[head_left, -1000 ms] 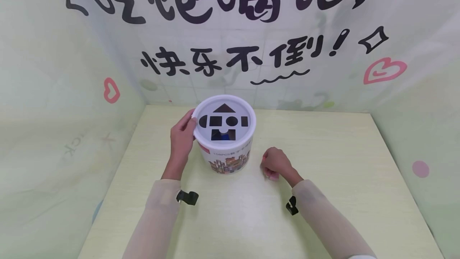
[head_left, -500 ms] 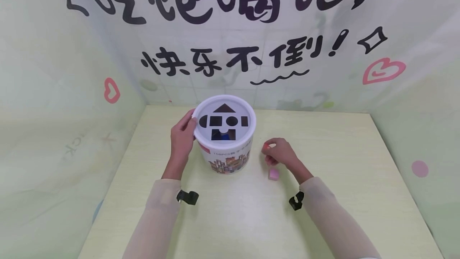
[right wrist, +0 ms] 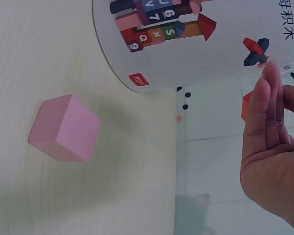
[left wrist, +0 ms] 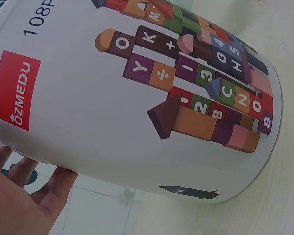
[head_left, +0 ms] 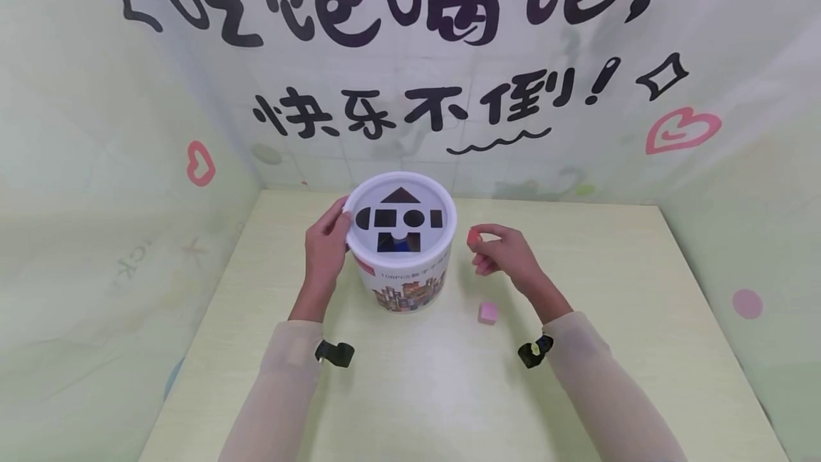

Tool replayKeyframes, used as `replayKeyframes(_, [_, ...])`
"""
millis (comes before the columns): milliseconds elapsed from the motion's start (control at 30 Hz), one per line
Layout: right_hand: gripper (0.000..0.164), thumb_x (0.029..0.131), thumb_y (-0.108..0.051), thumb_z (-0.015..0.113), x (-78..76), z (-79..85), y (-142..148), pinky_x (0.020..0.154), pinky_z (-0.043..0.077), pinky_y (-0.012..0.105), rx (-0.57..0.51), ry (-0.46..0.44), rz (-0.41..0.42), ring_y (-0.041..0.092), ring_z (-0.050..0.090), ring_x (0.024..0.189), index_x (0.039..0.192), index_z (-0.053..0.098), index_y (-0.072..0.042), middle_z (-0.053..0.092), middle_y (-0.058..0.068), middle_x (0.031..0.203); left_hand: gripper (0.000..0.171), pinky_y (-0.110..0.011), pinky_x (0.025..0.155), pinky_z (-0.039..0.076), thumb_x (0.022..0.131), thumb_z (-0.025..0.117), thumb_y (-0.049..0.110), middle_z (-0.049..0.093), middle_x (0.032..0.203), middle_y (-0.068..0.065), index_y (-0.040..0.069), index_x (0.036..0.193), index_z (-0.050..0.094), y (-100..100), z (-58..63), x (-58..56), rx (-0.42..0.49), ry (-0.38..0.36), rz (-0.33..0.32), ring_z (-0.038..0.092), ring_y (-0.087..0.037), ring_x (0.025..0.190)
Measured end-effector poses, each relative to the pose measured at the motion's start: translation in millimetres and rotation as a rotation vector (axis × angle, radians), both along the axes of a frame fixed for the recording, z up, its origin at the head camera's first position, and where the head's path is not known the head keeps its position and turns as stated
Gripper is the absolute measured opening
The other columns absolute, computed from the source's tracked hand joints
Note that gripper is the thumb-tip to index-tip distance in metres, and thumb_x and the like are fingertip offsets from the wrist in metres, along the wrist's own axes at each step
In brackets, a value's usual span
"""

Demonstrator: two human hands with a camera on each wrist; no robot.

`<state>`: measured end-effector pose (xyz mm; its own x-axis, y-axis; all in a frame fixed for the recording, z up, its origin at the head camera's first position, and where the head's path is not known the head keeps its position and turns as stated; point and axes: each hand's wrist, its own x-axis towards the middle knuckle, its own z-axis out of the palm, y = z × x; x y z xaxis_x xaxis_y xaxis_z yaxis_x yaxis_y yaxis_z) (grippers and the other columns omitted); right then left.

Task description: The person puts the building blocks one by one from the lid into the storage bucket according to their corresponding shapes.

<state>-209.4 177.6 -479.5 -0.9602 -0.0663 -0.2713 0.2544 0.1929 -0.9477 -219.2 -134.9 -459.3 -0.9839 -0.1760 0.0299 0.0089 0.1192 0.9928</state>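
Observation:
A white toy block bucket [head_left: 410,284] stands upright, its lid [head_left: 410,234] pierced with shaped holes. My left hand [head_left: 326,247] holds the bucket at its left rim, thumb over the lid's edge; in the left wrist view, its fingers [left wrist: 54,191] lie against the side. Between thumb and index finger, my right hand [head_left: 509,257] pinches a small red block [head_left: 474,237], raised beside the bucket's right rim. In the right wrist view the red block [right wrist: 246,105] is mostly hidden behind the fingers. A pink cube [head_left: 488,313] rests on the table below my right hand.
The pale wooden table [head_left: 577,376] is enclosed by printed cloth walls at the back and both sides. Through the lid's lower hole a bit of blue [head_left: 402,245] shows. Both wrists carry black camera straps.
My right hand has risen from the table with the red block, leaving the pink cube behind in view. The left hand and the bucket have stayed in place.

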Motion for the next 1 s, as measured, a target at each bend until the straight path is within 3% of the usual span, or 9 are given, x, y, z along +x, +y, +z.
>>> replayKeyframes(200, [0.043,0.092,-0.015,0.065,-0.7,22.1,0.0,0.058,0.060,0.026,-0.199,0.048,0.001,0.013,0.060,0.053,0.131,0.054,-0.002,0.064,0.003,0.065,0.038,-0.023,0.080,0.059,0.098,0.054,0.036,0.061,0.133,-0.001,0.031,0.135,0.059,-0.3,-0.5,-0.2,0.001,-0.001,-0.004,0.065,-0.023,0.107])
replayKeyframes(500, [0.031,0.095,-0.001,0.054,-0.6,49.8,-4.7,0.054,0.056,0.020,-0.478,0.075,0.034,0.011,0.058,0.054,0.126,0.051,0.000,0.064,0.003,0.068,0.037,-0.024,0.081,0.059,0.098,0.055,0.036,0.061,0.133,-0.002,0.031,0.135,0.059,-0.4,-1.2,-0.5,0.005,0.002,-0.009,0.064,-0.026,0.111])
replayKeyframes(1000, [0.034,0.095,0.001,0.053,-2.8,72.4,-14.9,0.059,0.060,0.024,-0.546,0.094,0.103,0.013,0.064,0.056,0.128,0.049,0.000,0.069,0.005,0.076,0.037,-0.022,0.079,0.059,0.098,0.055,0.035,0.062,0.132,-0.003,0.030,0.134,0.060,-0.8,-1.7,-1.9,0.012,-0.008,-0.005,0.065,-0.018,0.102])
